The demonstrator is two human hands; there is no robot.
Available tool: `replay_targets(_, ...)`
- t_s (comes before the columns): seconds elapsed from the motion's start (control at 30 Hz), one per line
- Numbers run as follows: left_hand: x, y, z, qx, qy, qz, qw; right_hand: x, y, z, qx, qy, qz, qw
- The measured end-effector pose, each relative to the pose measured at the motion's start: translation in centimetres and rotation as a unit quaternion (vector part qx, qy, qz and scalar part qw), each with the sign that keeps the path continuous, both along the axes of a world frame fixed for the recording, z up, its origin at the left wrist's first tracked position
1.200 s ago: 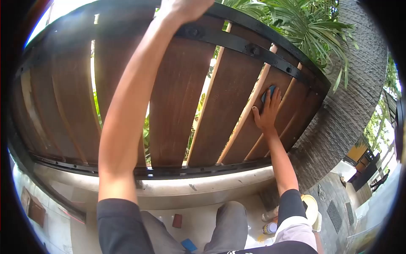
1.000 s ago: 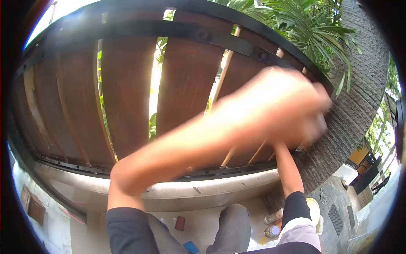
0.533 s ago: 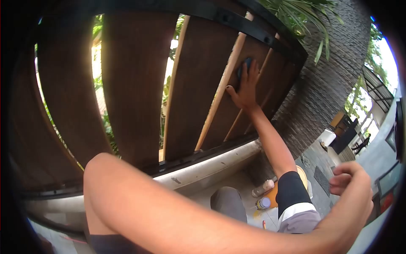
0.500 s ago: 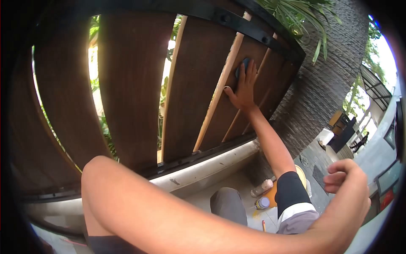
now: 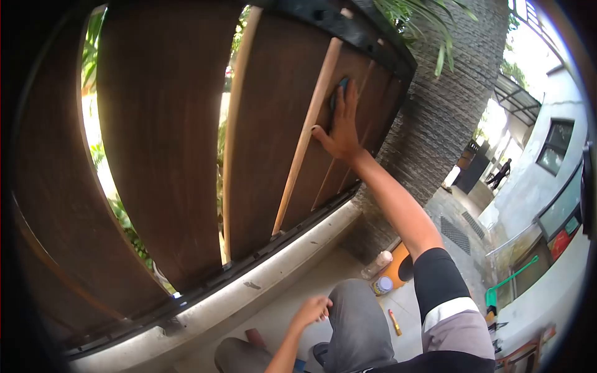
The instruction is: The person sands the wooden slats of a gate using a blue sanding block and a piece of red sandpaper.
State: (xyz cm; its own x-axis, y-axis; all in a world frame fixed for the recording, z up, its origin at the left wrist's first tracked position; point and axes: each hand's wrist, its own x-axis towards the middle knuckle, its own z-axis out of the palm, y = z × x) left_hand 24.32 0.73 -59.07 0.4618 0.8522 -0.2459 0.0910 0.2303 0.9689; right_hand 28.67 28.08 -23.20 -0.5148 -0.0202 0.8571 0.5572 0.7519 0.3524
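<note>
My right hand [image 5: 343, 133] reaches up to a dark brown wooden slat [image 5: 357, 68] near the right end of a slatted panel. Its fingers press a small blue pad [image 5: 341, 90] flat on the wood. The pad is mostly covered by the hand, and its exact kind does not show. The thumb rests at the pale edge strip [image 5: 308, 137] of the neighbouring gap. Down by my grey-trousered knee [image 5: 354, 311], my left hand [image 5: 314, 309] has its fingers curled in, with nothing visible in them.
A black metal frame [image 5: 298, 15] borders the slats, above a pale ledge [image 5: 273, 280]. A textured trunk-like column [image 5: 444, 118] rises at right. On the floor are a lidded can [image 5: 382, 285], a bottle [image 5: 376, 264], an orange container [image 5: 397, 271] and a yellow-orange tool [image 5: 394, 322]. A person [image 5: 500, 174] stands far off.
My left hand has come down from the right side to beside my knee. My right hand stays on the slat with the blue pad. The view has shifted to the right.
</note>
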Motion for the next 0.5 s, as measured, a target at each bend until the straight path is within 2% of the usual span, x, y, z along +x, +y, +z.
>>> replay_targets(0.03,3.3,0.1,-5.4,-0.04,0.057,-0.023,0.997,0.1,0.0,0.0,-0.005,0.002,0.013,1.0)
replay_targets(0.07,5.5,0.0,-10.0,-0.03,0.104,-0.033,0.994,0.3,0.2,0.0,-0.01,-0.009,0.013,1.0)
replay_targets(0.1,6.2,-0.2,-10.4,-0.018,0.152,-0.042,0.987,0.1,0.3,-0.1,-0.016,-0.019,0.014,1.0)
replay_targets(0.13,6.8,0.2,-10.6,0.002,0.214,-0.085,0.973,0.1,0.4,-0.1,-0.01,-0.019,0.011,1.0)
replay_targets(0.17,7.6,0.2,-10.8,0.001,0.21,-0.089,0.974,0.3,0.5,-0.1,-0.005,-0.017,0.007,1.0)
replay_targets(0.27,10.5,-0.3,-9.1,0.072,0.245,-0.195,0.947,0.2,0.3,-0.1,-0.005,-0.017,-0.007,1.0)
replay_targets(0.3,11.9,-1.0,-8.2,0.078,0.29,-0.168,0.939,0.1,0.4,-0.2,-0.01,-0.011,-0.004,1.0)
replay_targets(0.5,11.9,-1.8,-5.7,0.103,0.299,-0.219,0.923,0.1,0.3,-0.3,-0.012,-0.007,-0.002,1.0)
